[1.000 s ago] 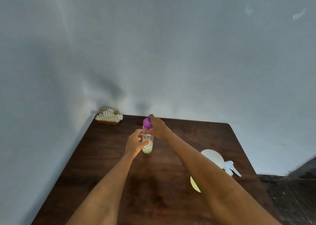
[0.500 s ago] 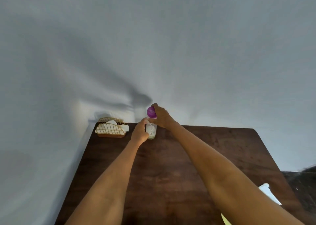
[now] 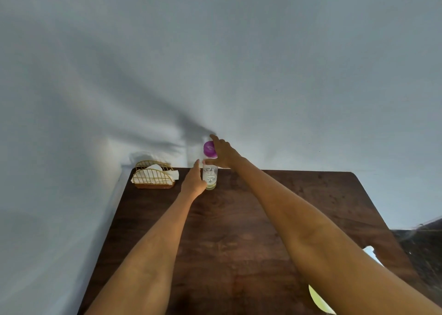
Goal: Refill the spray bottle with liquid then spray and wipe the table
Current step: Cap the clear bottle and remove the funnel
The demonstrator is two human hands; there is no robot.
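A clear bottle [image 3: 210, 177] with a purple cap [image 3: 210, 149] stands upright near the far edge of the dark wooden table [image 3: 239, 231], with a little pale liquid at its bottom. My right hand [image 3: 223, 153] holds it at the neck just under the cap, thumb across the front and index finger raised. My left hand [image 3: 193, 179] rests against the bottle's left side with its fingers straightened. Near the table's right edge, the spray bottle's white head [image 3: 369, 252] and a pale yellow part [image 3: 318, 298] show from behind my right forearm.
A gold wire holder with white napkins [image 3: 154, 175] stands at the table's far left corner, close to the bottle. A grey wall runs along the far and left sides. Dark floor [image 3: 423, 243] lies past the right edge.
Both hands carried the clear bottle from the table's middle to its far edge and set it down. My left fingers have straightened off their grip.
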